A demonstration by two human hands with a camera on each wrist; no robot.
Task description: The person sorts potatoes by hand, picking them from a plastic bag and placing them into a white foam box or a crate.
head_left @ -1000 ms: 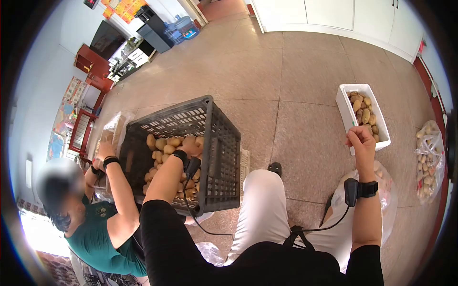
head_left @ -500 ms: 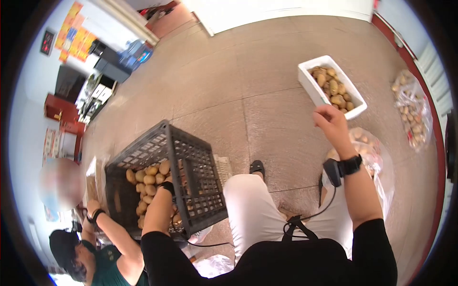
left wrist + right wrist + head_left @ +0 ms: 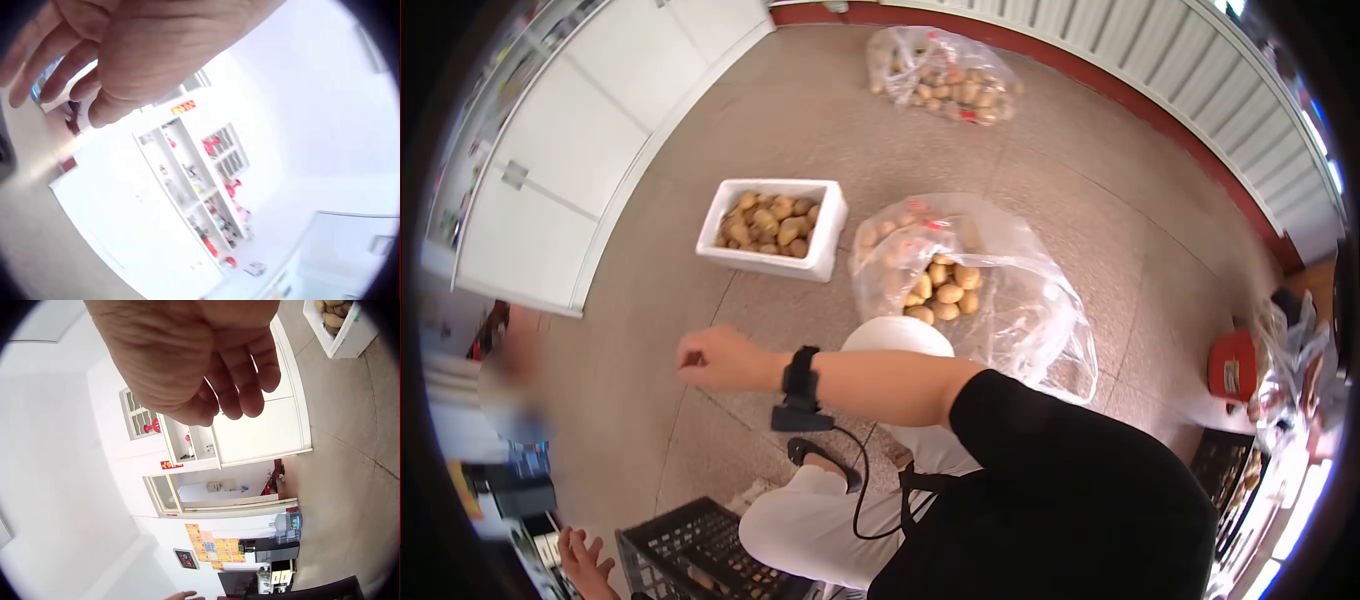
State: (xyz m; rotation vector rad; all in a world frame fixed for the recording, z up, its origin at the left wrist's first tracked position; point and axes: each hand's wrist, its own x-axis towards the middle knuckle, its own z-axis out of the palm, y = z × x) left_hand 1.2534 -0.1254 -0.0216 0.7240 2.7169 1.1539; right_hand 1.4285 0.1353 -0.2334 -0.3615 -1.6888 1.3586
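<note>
My right hand (image 3: pixel 725 360) reaches across in front of my body over the floor, holding nothing; its fingers are loosely bent in the right wrist view. Below it in the head view, my left hand (image 3: pixel 585 567) is raised beside the black plastic crate (image 3: pixel 662 528), fingers spread and with nothing in them. The left wrist view shows that hand's fingers relaxed and apart. A white foam box (image 3: pixel 828 235) full of potatoes (image 3: pixel 770 222) stands on the floor beyond my right hand. By my knee lies a clear plastic bag (image 3: pixel 1040 320), with potatoes showing at its opening.
Another clear bag of potatoes (image 3: pixel 950 85) lies near the far wall. White cabinets (image 3: pixel 580 140) line the left side. A red container (image 3: pixel 1232 365) and a dark crate (image 3: pixel 1222 465) stand at the right edge.
My view has swung to the right, toward the bags. My left hand has come out of the crate of potatoes, without any in it. The right hand has moved across my body, away from the foam box.
</note>
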